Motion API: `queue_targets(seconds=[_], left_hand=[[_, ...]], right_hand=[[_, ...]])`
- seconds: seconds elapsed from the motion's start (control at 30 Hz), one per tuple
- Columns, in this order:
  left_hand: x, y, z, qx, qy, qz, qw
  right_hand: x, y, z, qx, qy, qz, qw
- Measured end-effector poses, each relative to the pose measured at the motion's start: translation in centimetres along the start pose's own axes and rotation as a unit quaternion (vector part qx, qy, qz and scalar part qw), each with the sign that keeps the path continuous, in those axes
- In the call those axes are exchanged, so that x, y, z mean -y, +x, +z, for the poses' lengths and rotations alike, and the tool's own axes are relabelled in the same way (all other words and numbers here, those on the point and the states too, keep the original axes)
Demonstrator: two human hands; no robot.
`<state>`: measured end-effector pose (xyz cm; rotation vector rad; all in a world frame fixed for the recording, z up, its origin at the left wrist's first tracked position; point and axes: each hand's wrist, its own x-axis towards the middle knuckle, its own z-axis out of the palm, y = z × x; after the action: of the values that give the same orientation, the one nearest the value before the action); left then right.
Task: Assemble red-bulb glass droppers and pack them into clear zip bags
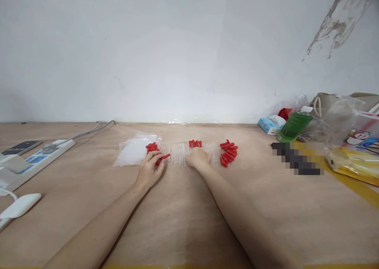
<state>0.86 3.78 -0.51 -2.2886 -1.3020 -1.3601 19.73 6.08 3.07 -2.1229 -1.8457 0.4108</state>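
Clear, thin glass-like tubes (176, 156) lie side by side in a row on the table. My left hand (149, 169) is closed at the left end of the row, with a red rubber bulb (165, 157) between thumb and fingers. More red bulbs (151, 147) lie just beyond that hand. Over the middle of the row, my right hand (199, 157) reaches down with bent fingers; what they grip is hidden. Past its knuckles, several red bulbs (195, 143) stand out at the tubes' far ends. A curved pile of red bulbs (229, 154) sits right of the row.
Clear plastic bags (132, 150) lie left of the tubes. A white power strip (38, 158), a phone (22, 147) and a white plug (20, 205) occupy the left side. On the right are a green bottle (294, 125), a tissue pack (271, 124) and a yellow packet (355, 164).
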Motion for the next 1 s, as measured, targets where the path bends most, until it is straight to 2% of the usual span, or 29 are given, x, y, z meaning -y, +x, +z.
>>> queue_targets(seconds=[0.17,0.3,0.4,0.5,0.6,0.7,0.83,1.0], left_hand=[[-0.1,0.0,0.0,0.0,-0.012,-0.002,1.0],[-0.9,0.0,-0.2,0.019,-0.033,-0.022,0.999],[-2.1,-0.4,-0.1,0.05,-0.075,-0.057,0.994],[-3.7,-1.1,0.4,0.092,-0.141,-0.096,0.981],[-4.8,-1.7,1.1,0.119,-0.202,-0.118,0.965],[-5.3,-2.0,1.3,0.136,-0.232,-0.131,0.954],[-5.3,-2.0,1.2,0.137,-0.247,-0.156,0.946],[-5.0,-1.8,1.1,0.13,-0.235,-0.152,0.951]], right_hand=[[-0.7,0.0,-0.8,0.009,0.043,-0.006,0.999],[-2.3,-0.5,-1.7,-0.005,0.074,-0.057,0.996],[-4.5,-1.7,-2.1,-0.05,0.123,-0.155,0.979],[-6.9,-3.5,-2.1,-0.08,0.178,-0.279,0.94],[-8.8,-5.3,-1.6,-0.094,0.186,-0.335,0.919],[-9.9,-6.4,-1.0,-0.113,0.164,-0.361,0.911],[-10.0,-6.5,-0.9,-0.111,0.149,-0.366,0.912],[-9.7,-6.6,-1.3,-0.099,0.104,-0.377,0.915]])
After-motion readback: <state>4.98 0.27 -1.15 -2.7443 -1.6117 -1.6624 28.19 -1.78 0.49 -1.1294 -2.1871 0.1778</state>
